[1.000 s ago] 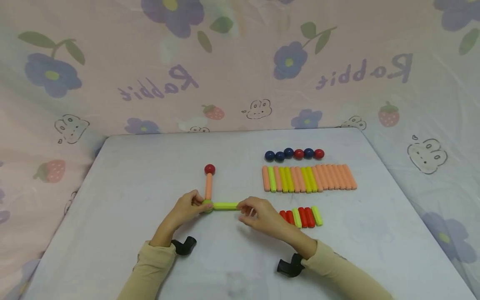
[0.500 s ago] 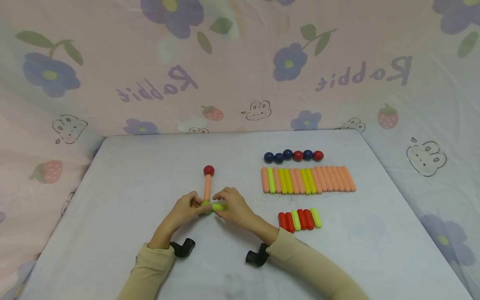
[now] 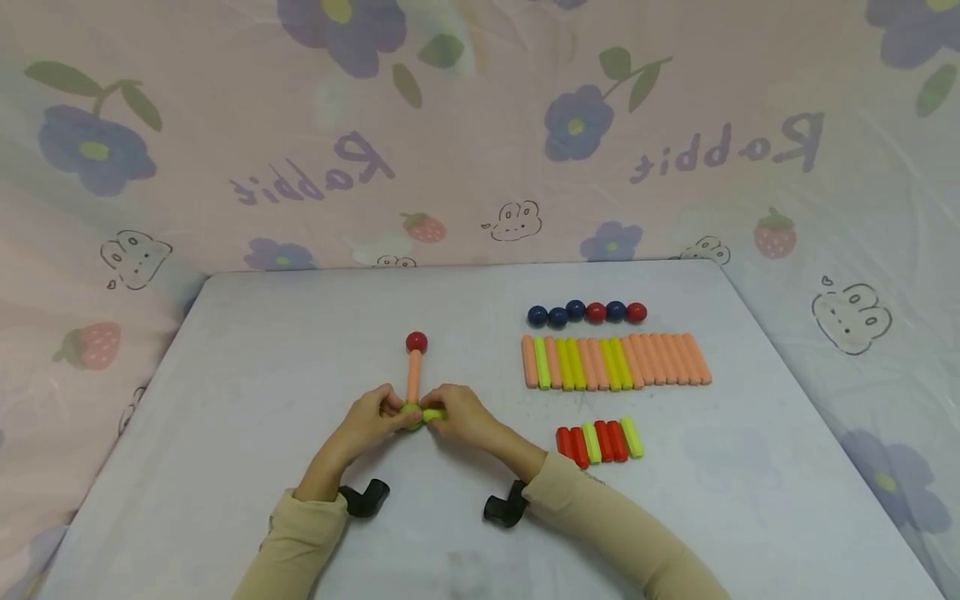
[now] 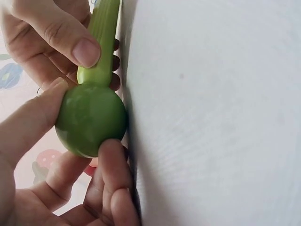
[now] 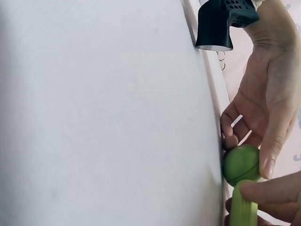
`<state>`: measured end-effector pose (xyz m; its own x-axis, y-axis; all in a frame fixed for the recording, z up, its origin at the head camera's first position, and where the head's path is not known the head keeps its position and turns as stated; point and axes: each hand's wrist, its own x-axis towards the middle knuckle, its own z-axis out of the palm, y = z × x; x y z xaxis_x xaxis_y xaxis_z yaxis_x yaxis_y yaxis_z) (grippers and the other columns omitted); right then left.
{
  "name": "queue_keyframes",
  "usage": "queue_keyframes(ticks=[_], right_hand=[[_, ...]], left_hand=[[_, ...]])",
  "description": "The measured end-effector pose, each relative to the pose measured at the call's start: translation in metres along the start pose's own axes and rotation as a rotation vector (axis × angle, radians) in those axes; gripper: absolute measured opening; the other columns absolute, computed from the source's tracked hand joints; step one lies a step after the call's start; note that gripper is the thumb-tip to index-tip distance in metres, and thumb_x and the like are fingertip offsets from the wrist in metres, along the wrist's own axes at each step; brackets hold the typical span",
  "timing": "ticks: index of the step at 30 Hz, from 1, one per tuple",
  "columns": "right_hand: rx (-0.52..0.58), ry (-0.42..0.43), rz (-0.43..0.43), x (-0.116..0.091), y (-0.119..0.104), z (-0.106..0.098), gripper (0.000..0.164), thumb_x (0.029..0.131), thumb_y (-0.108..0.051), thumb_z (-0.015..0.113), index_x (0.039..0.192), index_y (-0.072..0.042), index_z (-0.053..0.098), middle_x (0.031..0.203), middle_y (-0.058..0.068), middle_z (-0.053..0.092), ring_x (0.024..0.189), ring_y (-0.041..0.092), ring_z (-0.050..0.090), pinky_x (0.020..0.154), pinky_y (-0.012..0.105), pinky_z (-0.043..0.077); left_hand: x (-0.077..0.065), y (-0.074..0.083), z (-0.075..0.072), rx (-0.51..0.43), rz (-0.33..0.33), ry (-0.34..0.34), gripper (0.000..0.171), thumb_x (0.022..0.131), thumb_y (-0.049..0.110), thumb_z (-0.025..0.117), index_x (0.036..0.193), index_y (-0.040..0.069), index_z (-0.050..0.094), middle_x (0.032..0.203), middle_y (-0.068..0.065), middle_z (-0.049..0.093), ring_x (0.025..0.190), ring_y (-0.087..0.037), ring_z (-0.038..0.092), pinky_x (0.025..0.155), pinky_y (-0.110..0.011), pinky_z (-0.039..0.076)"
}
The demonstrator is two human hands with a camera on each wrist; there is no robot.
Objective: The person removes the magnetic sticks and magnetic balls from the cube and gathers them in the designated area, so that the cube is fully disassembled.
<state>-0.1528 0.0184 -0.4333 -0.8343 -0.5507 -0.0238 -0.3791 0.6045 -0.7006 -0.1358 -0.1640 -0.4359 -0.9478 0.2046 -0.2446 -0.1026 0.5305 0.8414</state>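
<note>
A green ball [image 4: 91, 120] sits between the thumb and fingers of my left hand [image 3: 375, 418], which pinches it low at the table. My right hand [image 3: 467, 421] grips a light green rod [image 4: 99, 52] with thumb and fingers, and the rod's end meets the ball. From the ball a peach rod [image 3: 414, 377] extends away from me, with a red ball [image 3: 416, 342] at its far end. In the right wrist view the green ball [image 5: 241, 165] and the rod [image 5: 243, 207] touch end to end. Much of the rod is covered by the right hand in the head view.
To the right lies a row of long peach, yellow and green rods [image 3: 617, 362]. Behind it is a line of blue and red balls [image 3: 575, 311]. Several short red and green rods [image 3: 600, 441] lie nearer. A patterned curtain [image 3: 480, 167] hangs past the white table's [image 3: 300, 317] back edge.
My right hand has moved left along the light green rod, close to the green ball, and now grips the rod there. The left hand has stayed on the ball.
</note>
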Motion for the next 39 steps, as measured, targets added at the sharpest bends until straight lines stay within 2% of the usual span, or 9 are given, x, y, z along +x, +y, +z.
queue_keyframes(ticks=[4, 9, 15, 26, 32, 39], right_hand=[[-0.006, 0.027, -0.047, 0.001, 0.003, 0.003, 0.021, 0.083, 0.006, 0.063, 0.103, 0.005, 0.071, 0.096, 0.017, 0.07, 0.085, 0.021, 0.061, 0.073, 0.02, 0.046], [0.007, 0.048, -0.046, 0.0, 0.005, 0.002, 0.023, 0.083, 0.007, 0.059, 0.102, 0.005, 0.072, 0.096, 0.018, 0.069, 0.085, 0.021, 0.059, 0.071, 0.02, 0.042], [0.065, 0.022, 0.06, 0.002, 0.006, -0.01, 0.022, 0.088, 0.002, 0.06, 0.108, 0.002, 0.07, 0.105, 0.017, 0.068, 0.088, 0.018, 0.058, 0.077, 0.025, 0.048], [0.108, 0.018, 0.197, 0.017, 0.013, -0.053, 0.021, 0.089, -0.008, 0.066, 0.11, -0.004, 0.068, 0.105, 0.013, 0.066, 0.094, 0.021, 0.057, 0.085, 0.027, 0.048], [0.152, 0.068, 0.298, 0.022, 0.026, -0.074, 0.022, 0.088, -0.01, 0.068, 0.109, -0.004, 0.068, 0.103, 0.013, 0.064, 0.097, 0.023, 0.058, 0.082, 0.024, 0.049], [0.168, 0.126, 0.386, 0.024, 0.047, -0.096, 0.025, 0.087, -0.013, 0.068, 0.11, -0.002, 0.069, 0.111, 0.016, 0.066, 0.101, 0.026, 0.06, 0.076, 0.021, 0.049]], left_hand=[[-0.001, 0.001, 0.0, 0.007, -0.002, 0.009, 0.028, 0.086, 0.022, 0.072, 0.088, 0.0, 0.054, 0.076, -0.004, 0.06, 0.071, -0.01, 0.051, 0.062, -0.02, 0.041], [0.0, 0.002, 0.0, 0.018, -0.004, 0.015, 0.028, 0.087, 0.022, 0.072, 0.086, 0.001, 0.054, 0.074, -0.002, 0.057, 0.07, -0.01, 0.049, 0.061, -0.02, 0.04], [0.001, 0.002, 0.0, 0.027, -0.004, 0.016, 0.027, 0.087, 0.022, 0.072, 0.085, 0.002, 0.053, 0.072, 0.0, 0.055, 0.069, -0.011, 0.048, 0.06, -0.021, 0.039], [0.002, 0.0, 0.002, 0.014, -0.02, 0.021, 0.027, 0.087, 0.021, 0.072, 0.085, 0.001, 0.053, 0.071, 0.001, 0.053, 0.068, -0.011, 0.047, 0.058, -0.021, 0.038], [0.002, 0.0, 0.003, 0.016, -0.019, 0.021, 0.028, 0.087, 0.022, 0.072, 0.086, 0.001, 0.053, 0.071, 0.001, 0.052, 0.068, -0.011, 0.046, 0.057, -0.02, 0.038], [0.001, 0.0, 0.003, 0.024, -0.016, 0.019, 0.027, 0.088, 0.022, 0.071, 0.087, 0.001, 0.054, 0.073, 0.0, 0.053, 0.069, -0.011, 0.047, 0.058, -0.02, 0.039]])
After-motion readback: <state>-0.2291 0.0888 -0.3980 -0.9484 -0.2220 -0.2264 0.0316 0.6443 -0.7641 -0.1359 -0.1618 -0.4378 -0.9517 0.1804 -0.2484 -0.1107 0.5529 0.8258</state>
